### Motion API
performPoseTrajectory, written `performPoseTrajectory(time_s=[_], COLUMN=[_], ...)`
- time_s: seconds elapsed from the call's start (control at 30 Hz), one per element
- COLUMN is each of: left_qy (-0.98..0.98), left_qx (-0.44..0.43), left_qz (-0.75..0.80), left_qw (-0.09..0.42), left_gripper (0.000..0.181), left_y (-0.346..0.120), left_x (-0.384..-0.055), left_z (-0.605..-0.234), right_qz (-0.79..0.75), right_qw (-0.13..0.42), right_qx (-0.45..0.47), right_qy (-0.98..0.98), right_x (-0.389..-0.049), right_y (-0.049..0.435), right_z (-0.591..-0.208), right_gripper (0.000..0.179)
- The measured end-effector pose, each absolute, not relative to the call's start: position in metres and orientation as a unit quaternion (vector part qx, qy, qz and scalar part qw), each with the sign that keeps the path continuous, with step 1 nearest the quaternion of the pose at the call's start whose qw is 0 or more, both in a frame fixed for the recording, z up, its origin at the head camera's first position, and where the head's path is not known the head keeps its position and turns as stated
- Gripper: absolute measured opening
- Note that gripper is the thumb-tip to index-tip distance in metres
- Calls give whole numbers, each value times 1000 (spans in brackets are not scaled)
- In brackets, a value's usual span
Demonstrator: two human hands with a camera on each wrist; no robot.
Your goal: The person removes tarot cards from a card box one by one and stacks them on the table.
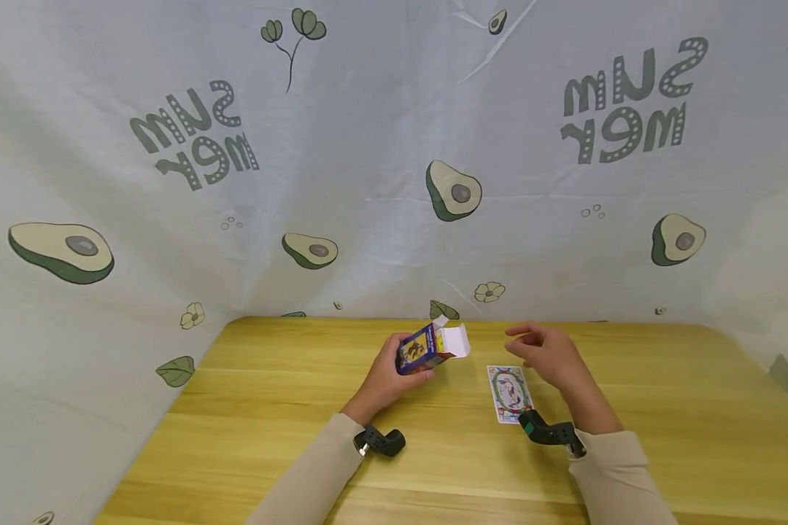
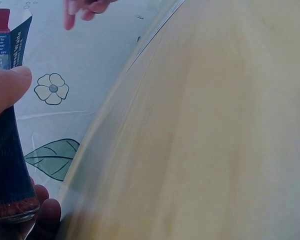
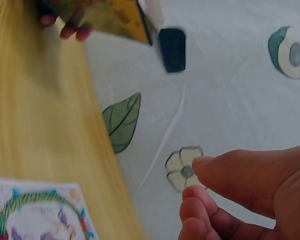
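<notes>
My left hand (image 1: 386,378) grips a small blue card box (image 1: 417,350) with a picture on its face. The box's white top flap (image 1: 456,341) stands lifted at the end facing right. In the left wrist view, the thumb lies across the dark blue side of the box (image 2: 9,150). A single playing card (image 1: 510,395) with an oval wreath design lies flat on the table, partly covered by the right wrist strap. Over the table just beyond the card hangs my right hand (image 1: 553,356), its fingers loosely bent, with nothing between thumb and fingertips in the right wrist view.
Both hands are over a yellow wood-grain table (image 1: 249,408). Behind its far edge hangs a pale cloth (image 1: 368,146) printed with avocados, leaves and lettering. Each wrist wears a black strap (image 1: 551,432) with a camera mount.
</notes>
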State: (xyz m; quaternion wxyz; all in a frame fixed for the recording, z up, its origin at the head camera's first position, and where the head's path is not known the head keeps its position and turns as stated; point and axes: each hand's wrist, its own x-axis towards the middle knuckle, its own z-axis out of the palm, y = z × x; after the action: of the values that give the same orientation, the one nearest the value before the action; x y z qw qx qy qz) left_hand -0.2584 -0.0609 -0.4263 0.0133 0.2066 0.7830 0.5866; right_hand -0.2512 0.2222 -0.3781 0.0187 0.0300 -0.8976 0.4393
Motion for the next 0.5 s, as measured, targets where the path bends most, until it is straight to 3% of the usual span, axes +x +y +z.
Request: performPoseTrajectory(time_s=[0.5], left_qy=[784], left_qx=[210], left_qz=[584], left_qw=[2], left_gripper=[64], left_y=[-59], left_x=[-260], left_z=[-431], right_qz=[492], right_qw=[51], right_qx=[61], right_qy=[-867], right_x=[-240], right_y=[199], right_z=[-352], right_gripper=[31])
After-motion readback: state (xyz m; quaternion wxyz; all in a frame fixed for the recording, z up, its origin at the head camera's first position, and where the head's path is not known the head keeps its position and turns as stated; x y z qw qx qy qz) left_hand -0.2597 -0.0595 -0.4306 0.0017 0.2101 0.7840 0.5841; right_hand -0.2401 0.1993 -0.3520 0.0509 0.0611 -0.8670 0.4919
